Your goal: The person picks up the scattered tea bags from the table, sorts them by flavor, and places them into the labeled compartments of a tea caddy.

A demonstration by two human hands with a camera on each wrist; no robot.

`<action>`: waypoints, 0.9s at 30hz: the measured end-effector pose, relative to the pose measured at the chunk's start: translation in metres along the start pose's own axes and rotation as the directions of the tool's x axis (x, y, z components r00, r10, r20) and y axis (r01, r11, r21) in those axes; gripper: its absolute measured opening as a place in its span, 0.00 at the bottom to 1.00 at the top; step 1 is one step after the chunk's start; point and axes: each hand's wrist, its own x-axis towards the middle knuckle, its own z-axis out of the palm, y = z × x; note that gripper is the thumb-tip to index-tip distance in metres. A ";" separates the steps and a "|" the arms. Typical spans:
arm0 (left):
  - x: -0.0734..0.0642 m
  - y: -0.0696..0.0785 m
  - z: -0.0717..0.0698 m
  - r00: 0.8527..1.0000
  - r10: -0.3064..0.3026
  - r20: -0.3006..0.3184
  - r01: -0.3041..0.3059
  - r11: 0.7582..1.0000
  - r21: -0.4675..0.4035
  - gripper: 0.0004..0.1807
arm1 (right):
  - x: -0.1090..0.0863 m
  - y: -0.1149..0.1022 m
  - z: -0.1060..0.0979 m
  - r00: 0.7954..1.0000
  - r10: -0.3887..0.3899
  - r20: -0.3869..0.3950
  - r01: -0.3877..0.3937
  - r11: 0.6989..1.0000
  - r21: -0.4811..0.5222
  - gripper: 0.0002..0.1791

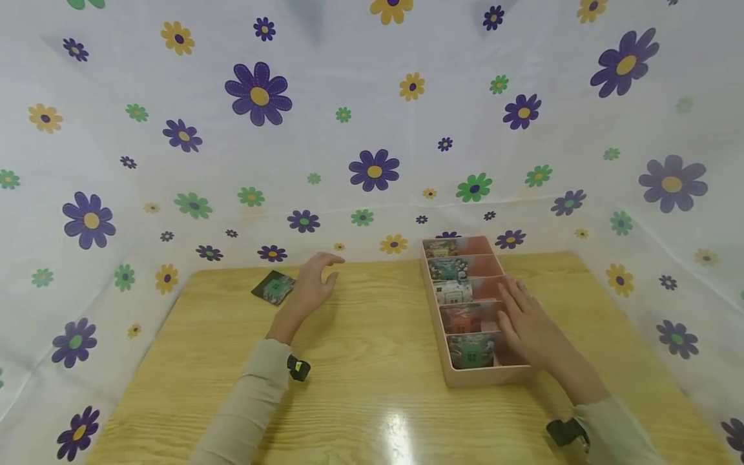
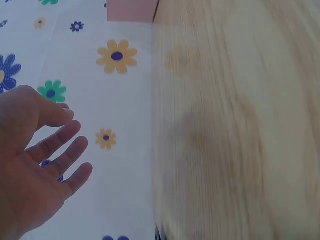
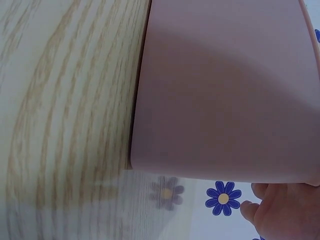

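Observation:
A pink divided box [image 1: 447,376] stands on the table, with small printed packets [image 1: 471,351] lying in its compartments. My right hand [image 1: 531,323] rests on the box's right rim, fingers extended over the compartments. In the right wrist view the pink box wall [image 3: 225,100] fills most of the picture, with part of the right hand [image 3: 287,212] at the lower corner. To the left, a dark green packet [image 1: 273,287] lies flat on the table. Just right of it hovers my left hand [image 1: 309,287], fingers loosely bent. The left wrist view shows nothing held in the left hand [image 2: 40,155].
The wooden table [image 1: 360,400] extends between the two arms. Behind it and on both sides hangs a white flowered cloth [image 1: 325,142], close to the table's back edge and the far end of the box.

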 end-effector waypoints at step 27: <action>-0.022 -0.087 -0.049 0.930 -0.290 0.227 0.217 0.930 0.297 0.39 | -0.001 0.003 0.000 1.000 -0.017 -0.019 0.017 1.000 -0.002 0.32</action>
